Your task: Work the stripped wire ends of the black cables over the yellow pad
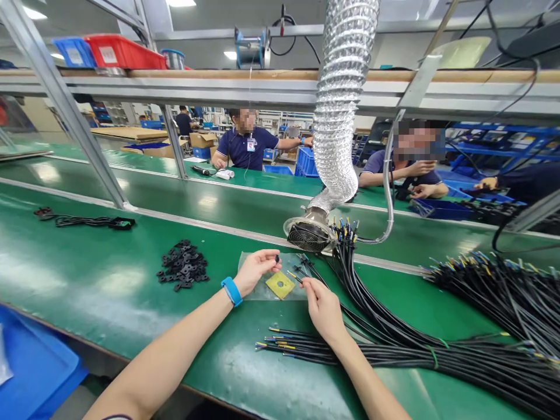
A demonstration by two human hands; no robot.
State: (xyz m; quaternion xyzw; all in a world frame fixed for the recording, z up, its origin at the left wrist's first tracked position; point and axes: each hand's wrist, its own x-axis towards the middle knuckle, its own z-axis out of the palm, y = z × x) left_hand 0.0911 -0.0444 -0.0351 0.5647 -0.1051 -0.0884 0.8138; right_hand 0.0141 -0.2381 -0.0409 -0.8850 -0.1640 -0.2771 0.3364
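My left hand (256,269), with a blue wristband, pinches a small black part at its fingertips above a clear plastic sheet (258,291). My right hand (321,306) is closed on the end of a thin black cable whose yellow tip points at a yellow square pad (280,284) on the sheet. A pile of small black parts (184,271) lies to the left of my left hand. A bundle of black cables (394,350) with coloured wire ends runs under my right wrist.
A silver flexible duct with a fan mouth (308,233) hangs just behind the sheet. More cable bundles (503,286) lie at the right. A black cord (87,221) lies far left, a blue bin (35,367) at the near left. Two people sit across the green bench.
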